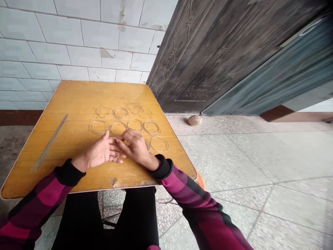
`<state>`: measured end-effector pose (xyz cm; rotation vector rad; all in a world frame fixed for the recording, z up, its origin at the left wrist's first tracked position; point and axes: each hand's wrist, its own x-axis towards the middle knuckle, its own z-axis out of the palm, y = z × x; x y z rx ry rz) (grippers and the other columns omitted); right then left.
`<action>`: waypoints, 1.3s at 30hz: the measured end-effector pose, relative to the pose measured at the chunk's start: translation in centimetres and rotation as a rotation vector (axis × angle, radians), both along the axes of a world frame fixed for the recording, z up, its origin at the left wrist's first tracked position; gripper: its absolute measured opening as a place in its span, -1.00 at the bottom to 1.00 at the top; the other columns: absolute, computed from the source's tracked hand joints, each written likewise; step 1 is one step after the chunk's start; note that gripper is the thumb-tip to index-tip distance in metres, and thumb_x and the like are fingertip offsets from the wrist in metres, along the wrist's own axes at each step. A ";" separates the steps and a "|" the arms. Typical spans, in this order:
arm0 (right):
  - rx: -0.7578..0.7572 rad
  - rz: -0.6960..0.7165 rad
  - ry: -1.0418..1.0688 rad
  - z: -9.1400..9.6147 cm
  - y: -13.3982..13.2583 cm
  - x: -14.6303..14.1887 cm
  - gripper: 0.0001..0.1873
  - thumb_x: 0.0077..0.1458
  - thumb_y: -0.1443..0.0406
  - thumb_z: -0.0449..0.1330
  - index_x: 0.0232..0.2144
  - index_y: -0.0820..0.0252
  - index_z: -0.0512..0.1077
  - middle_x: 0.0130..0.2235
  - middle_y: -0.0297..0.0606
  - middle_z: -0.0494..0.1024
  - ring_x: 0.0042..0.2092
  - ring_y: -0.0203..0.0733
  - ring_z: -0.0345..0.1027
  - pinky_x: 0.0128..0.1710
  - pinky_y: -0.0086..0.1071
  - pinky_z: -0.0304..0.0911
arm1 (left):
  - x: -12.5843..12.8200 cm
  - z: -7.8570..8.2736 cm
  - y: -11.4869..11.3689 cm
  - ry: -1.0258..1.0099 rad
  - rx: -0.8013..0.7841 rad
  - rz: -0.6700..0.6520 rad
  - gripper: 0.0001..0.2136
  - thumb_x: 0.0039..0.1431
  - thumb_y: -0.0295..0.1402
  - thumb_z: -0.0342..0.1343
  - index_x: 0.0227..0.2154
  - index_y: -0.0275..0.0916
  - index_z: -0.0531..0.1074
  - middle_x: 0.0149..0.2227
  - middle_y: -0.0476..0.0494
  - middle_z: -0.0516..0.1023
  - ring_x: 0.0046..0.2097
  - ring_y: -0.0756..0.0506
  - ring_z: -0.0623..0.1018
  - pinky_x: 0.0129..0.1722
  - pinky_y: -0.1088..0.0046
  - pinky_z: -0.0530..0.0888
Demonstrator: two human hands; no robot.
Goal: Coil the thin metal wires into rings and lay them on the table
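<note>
Above the worn yellow-brown wooden table [83, 97], the left hand [100, 151], fingers spread wide, supports a thin silvery wire ring [112, 159] (the right hand [136, 146] pinches its edge), near similar silvery wire coils [159, 152].

White wall tiles [100, 33] with grey lines, some dirty marks; dark red-brown strip [20, 117] low on wall at left; big dark door [208, 52] with cut-in patterns, looks old and scratched; blue-green panel [260, 80] right of door, blurry; grey speckled floor [247, 156] in big squares; small round pale thing [195, 120] on floor near door; yellow-brown wooden table [78, 99] near wall, round corners, worn front edge; soft, bright light on floor
</note>
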<state>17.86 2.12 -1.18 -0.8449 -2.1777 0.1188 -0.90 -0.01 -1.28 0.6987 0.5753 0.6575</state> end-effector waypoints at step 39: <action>0.096 -0.197 -0.233 0.2 0.2 0.3 -0.59 0.36 0.20 0.03 -0.46 0.25 0.48 -0.46 -0.21 0.47 -0.42 -0.24 0.22 -0.35 -0.32 0.09 | 0.3 0.6 -0.8 0.307 0.206 0.326 -0.55 0.22 -0.01 0.13 -0.10 -0.34 0.50 -0.24 -0.32 0.64 -0.30 -0.19 0.66 -0.37 0.30 0.59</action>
